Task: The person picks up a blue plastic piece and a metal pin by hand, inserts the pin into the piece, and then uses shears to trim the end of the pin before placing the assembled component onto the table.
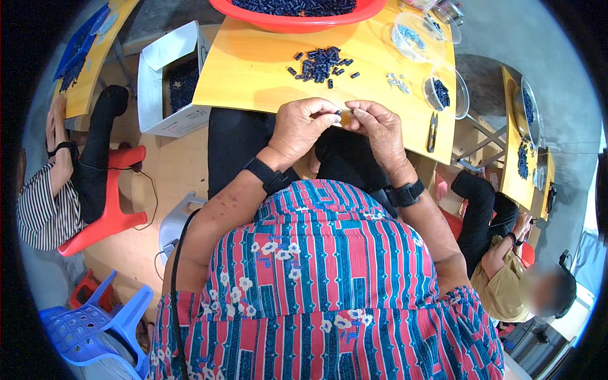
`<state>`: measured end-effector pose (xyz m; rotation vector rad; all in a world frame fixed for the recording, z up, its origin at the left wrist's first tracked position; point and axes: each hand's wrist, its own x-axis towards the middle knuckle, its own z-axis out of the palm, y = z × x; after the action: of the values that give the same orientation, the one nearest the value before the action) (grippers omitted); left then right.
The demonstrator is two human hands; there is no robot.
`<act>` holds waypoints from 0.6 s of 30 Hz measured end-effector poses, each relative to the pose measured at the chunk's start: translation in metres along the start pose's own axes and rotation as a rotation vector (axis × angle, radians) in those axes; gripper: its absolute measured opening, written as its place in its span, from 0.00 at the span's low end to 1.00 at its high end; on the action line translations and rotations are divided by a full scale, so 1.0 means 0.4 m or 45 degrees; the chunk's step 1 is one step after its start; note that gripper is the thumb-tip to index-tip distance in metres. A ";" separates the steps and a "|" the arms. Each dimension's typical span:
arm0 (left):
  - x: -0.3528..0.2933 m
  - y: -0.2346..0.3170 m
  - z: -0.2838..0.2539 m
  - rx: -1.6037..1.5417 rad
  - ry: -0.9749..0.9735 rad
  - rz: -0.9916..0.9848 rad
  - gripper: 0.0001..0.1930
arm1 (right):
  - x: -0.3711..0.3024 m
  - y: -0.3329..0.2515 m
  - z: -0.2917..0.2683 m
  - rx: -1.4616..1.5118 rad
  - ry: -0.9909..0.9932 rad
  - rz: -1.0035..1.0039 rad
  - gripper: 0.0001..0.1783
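At the near edge of the tabletop (253, 69), the left hand (301, 126) pinches a small dark piece (339, 113); the right hand (382, 126) is just beside it, fingers (360, 115) narrowed, their hold unclear.

Before me, dark pieces (322, 64) looked plastic, slightly glossy. Basin (285, 24) shone, smooth red plastic. Tabletop (253, 69) looked wooden, smooth. Tubs (462, 95) were clear, shiny plastic. Box (151, 95) looked matt white card. My shirt (329, 272) was printed cloth, matt; my wristbands (269, 176) looked fabric, dull. Blue chair (92, 323) gleamed, smooth plastic.
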<state>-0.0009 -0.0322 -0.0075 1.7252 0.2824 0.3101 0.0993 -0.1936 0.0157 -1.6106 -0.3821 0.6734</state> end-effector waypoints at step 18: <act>-0.005 0.010 -0.001 0.083 -0.007 0.006 0.06 | 0.002 -0.002 0.003 0.210 -0.063 0.117 0.11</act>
<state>-0.0026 -0.0333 -0.0038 1.7912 0.2872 0.3027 0.0993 -0.1919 0.0162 -1.4634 -0.2819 0.7956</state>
